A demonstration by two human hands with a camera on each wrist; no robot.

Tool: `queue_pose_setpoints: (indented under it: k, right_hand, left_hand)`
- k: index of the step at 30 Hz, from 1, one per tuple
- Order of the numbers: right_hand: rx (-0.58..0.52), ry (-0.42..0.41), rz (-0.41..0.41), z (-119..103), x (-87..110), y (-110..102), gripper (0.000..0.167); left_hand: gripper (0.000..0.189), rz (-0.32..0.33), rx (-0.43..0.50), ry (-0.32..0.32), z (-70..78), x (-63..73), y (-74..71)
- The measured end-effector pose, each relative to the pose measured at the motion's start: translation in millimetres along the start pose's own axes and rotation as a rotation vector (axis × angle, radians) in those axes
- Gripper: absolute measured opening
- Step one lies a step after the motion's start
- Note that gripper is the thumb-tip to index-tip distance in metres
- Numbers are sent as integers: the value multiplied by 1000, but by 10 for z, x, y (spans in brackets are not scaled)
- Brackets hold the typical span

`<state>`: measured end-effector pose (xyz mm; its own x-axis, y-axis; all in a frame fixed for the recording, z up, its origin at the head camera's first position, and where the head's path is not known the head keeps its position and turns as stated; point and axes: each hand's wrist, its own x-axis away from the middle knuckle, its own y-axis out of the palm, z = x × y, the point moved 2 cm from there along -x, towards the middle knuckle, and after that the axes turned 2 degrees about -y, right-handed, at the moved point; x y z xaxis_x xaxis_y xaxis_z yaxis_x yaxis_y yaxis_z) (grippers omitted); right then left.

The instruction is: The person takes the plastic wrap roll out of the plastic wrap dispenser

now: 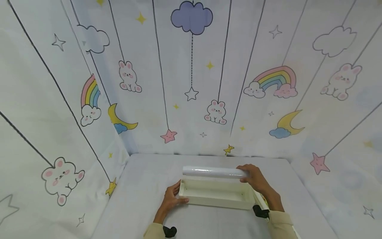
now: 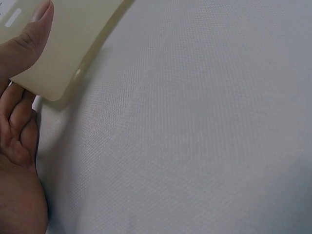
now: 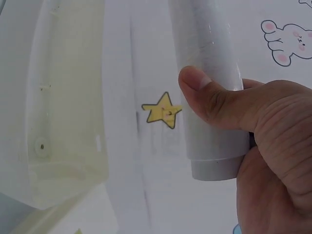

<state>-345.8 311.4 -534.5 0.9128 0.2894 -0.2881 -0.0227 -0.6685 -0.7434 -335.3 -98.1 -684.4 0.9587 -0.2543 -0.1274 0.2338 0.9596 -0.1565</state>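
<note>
My right hand (image 1: 253,178) grips one end of a shiny roll of clear plastic wrap (image 1: 209,171), thumb on the near side and fingers behind it. The roll lies level, just beyond the long cream plastic box (image 1: 218,201). In the right wrist view the core end (image 3: 217,168) sticks out past the film below my thumb. The box is open at the top with nothing inside it. My left hand (image 1: 172,196) holds its left end, thumb (image 2: 29,41) along the near wall and fingers around the end.
A flat white piece with coloured print (image 1: 264,199) lies at the right end of the box, partly hidden by my right forearm. White cloth (image 1: 143,179) covers the table. Printed fabric walls (image 1: 191,116) stand behind and on both sides.
</note>
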Motion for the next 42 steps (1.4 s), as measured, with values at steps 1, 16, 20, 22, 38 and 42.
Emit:
queue_pose_setpoints:
  k: [1, 16, 20, 22, 38, 42]
  right_hand:
    - [-6, 2, 1, -2, 1, -1, 51]
    - [30, -25, 46, 74, -22, 22, 52]
    - [44, -29, 48, 80, -32, 4, 52]
    - [55, -34, 51, 79, -40, -4, 52]
    - [9, 27, 70, 134, -34, 77, 53]
    - [33, 2, 90, 135, -54, 74, 52]
  left_hand:
    - [107, 2, -4, 1, -1, -1, 0]
    - [109, 3, -23, -8, 33, -44, 9]
    - [109, 1, -41, 10, 41, -48, 7]
    - [109, 3, -30, -4, 22, -55, 8]
    - [110, -8, 11, 28, -151, -34, -17]
    - [109, 6, 19, 13, -112, -24, -10]
